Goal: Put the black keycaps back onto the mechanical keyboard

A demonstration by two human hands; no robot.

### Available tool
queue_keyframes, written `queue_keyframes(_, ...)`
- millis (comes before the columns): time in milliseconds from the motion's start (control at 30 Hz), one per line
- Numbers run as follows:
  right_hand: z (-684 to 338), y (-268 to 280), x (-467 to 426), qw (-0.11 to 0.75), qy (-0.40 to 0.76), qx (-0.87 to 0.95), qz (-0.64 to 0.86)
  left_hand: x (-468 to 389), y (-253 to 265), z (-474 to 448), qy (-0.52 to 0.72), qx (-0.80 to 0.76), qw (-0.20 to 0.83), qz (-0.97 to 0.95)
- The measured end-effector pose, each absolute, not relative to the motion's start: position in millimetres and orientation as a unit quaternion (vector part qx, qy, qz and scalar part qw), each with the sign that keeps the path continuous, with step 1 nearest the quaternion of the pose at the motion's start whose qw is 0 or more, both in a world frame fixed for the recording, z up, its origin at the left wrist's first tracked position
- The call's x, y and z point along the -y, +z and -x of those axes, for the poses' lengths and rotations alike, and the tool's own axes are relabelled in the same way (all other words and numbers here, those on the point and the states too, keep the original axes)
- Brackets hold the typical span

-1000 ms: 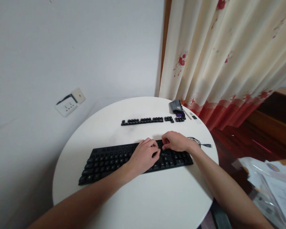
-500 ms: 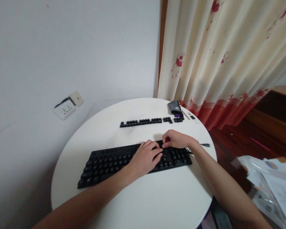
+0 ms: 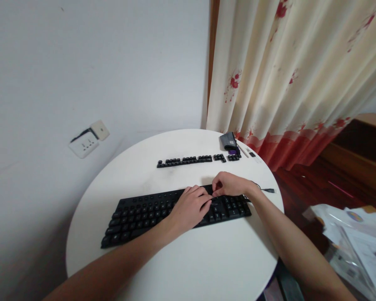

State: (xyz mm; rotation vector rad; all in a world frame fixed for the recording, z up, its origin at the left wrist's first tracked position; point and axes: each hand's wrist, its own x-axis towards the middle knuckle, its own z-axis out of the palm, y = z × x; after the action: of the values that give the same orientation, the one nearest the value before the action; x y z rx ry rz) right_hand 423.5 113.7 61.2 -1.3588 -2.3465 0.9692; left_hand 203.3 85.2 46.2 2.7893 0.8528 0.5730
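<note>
2 hands, the left hand (image 3: pixel 191 207) loosely bent, the right hand (image 3: pixel 229 184) curled, sit side by side at the keyboard (image 3: pixel 140 217); whether either pinches anything is hidden. Steady, light pressure suits such fine work; black keycaps (image 3: pixel 189 160) line the tabletop (image 3: pixel 207 259) beyond.

One head-worn view, looking forward and down
It looks from above the near side of the tabletop (image 3: pixel 175 267) toward the wall (image 3: pixel 113 62) and curtain (image 3: pixel 253 83), close enough to crop the tabletop's near edge, far enough back to frame both hands (image 3: pixel 191 207) (image 3: pixel 231 184) and the whole keyboard (image 3: pixel 134 219).
</note>
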Motion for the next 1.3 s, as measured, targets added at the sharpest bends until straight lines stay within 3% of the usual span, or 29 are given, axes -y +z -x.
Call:
queue_keyframes(200, -436, 62, -124, 0.212, 0.338, 0.797, 0.453, -87, 47, -203, 0.206, -0.287, 0.088, -0.931)
queue_keyframes(400, -499, 45, -161, 0.432, 0.072, 0.611, 0.659, -90, 47, -203, 0.239, -0.293, 0.092, -0.921)
queue_keyframes(500, -524, 33, -172, 0.406, 0.016, 0.551, 0.729, -94, 51, -204, 0.26, -0.296, 0.104, -0.913)
queue_keyframes(800, -511, 17, -176, 0.307, 0.04, 0.601, 0.737, -165, 72, -257, 0.247, -0.332, 0.052, -0.909)
queue_keyframes(1300, -507, 18, -178, 0.229, 0.033, 0.638, 0.734, -233, 39, -337, 0.153, -0.353, -0.013, -0.923)
